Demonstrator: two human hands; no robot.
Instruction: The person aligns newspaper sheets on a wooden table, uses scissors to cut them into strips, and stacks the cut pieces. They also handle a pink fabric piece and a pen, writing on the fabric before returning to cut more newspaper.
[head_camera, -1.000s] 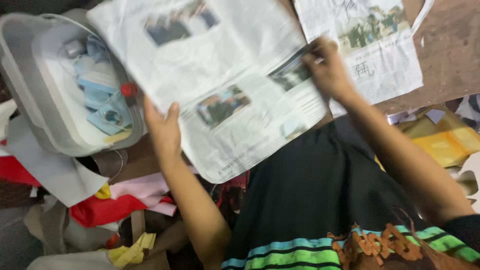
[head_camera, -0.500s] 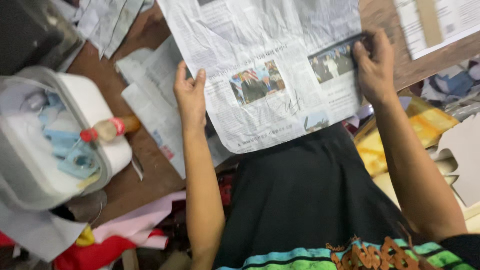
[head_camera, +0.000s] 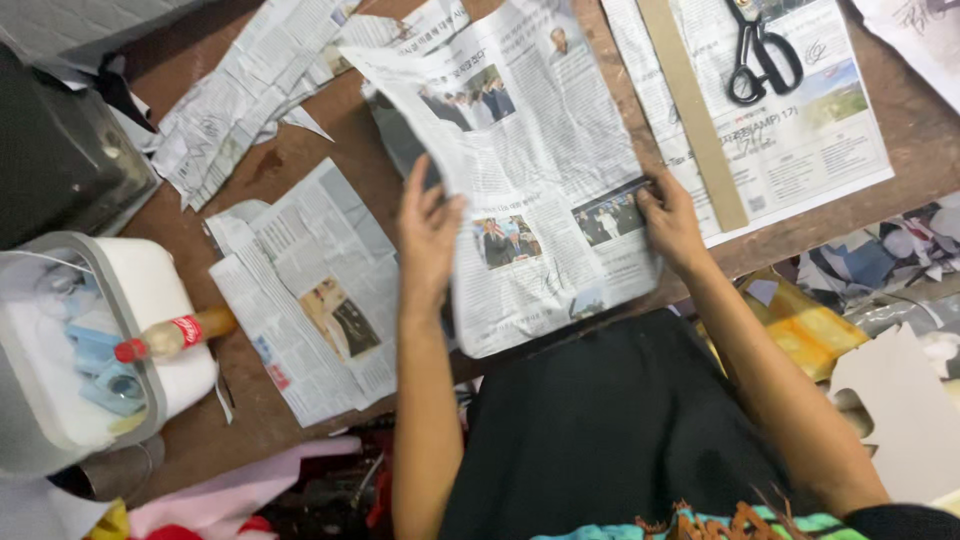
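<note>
A folded newspaper sheet (head_camera: 530, 170) lies on the brown wooden table (head_camera: 300, 150) in front of me. My left hand (head_camera: 428, 235) grips its left edge, fingers spread along the fold. My right hand (head_camera: 668, 222) pinches its lower right edge, thumb on top of a printed photo. The sheet's near end hangs over the table edge above my dark lap.
Black scissors (head_camera: 760, 55) and a long cardboard strip (head_camera: 692, 110) rest on another newspaper (head_camera: 800, 130) at the right. More newspaper pieces (head_camera: 310, 290) lie at the left. A white bin (head_camera: 90, 350) holds a small bottle (head_camera: 170, 335). Coloured scraps (head_camera: 800, 320) lie below the table.
The view has swung right and up across the table. Both hands keep hold of the sheet, which now lies lower and flatter on the table; scissors and strip have come into view.
</note>
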